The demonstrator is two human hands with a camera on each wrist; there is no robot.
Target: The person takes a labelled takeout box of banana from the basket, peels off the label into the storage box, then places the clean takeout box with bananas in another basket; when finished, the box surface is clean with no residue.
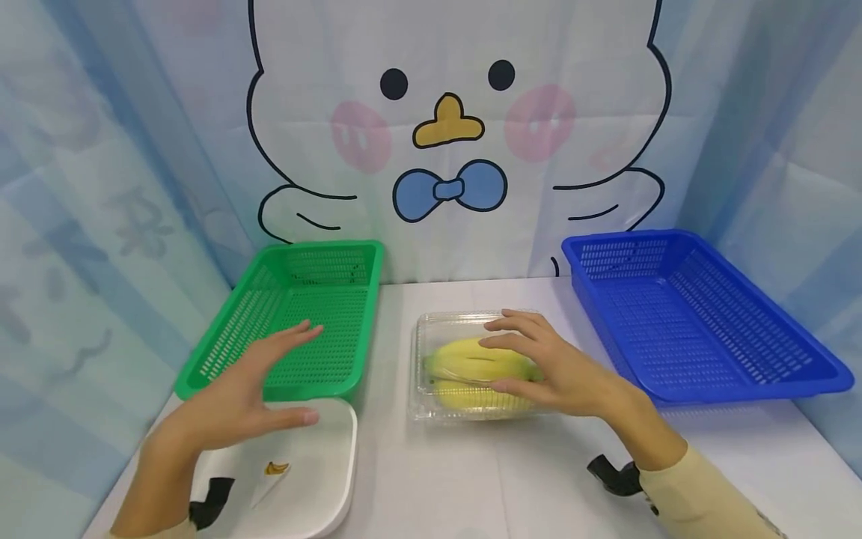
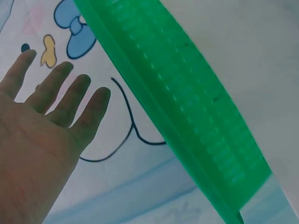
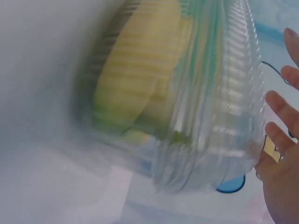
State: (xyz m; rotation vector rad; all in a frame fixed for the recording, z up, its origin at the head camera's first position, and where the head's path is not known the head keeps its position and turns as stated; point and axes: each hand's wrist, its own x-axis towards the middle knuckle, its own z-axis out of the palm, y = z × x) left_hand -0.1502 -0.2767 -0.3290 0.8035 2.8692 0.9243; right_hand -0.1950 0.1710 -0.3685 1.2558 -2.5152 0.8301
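Observation:
A clear plastic clamshell box (image 1: 421, 367) with yellow bananas (image 1: 471, 361) inside stands on the white table, its lid closed. My right hand (image 1: 548, 367), fingers spread and slightly bent, hovers over the box's right side; in the right wrist view the fingertips are close beside the ribbed clear wall (image 3: 233, 107). Over the white tray (image 1: 319, 479) and the near end of the green basket (image 1: 369, 329), my left hand (image 1: 245, 397) is held with fingers extended and thumb apart, grasping nothing. The left wrist view shows its bare palm (image 2: 37, 135).
A blue basket (image 1: 687, 322) stands on the right side of the table. The white tray bears a small banana picture (image 1: 276, 469). Curtains (image 1: 101, 224) enclose the sides, and a printed cartoon cloth (image 1: 451, 247) hangs behind the table.

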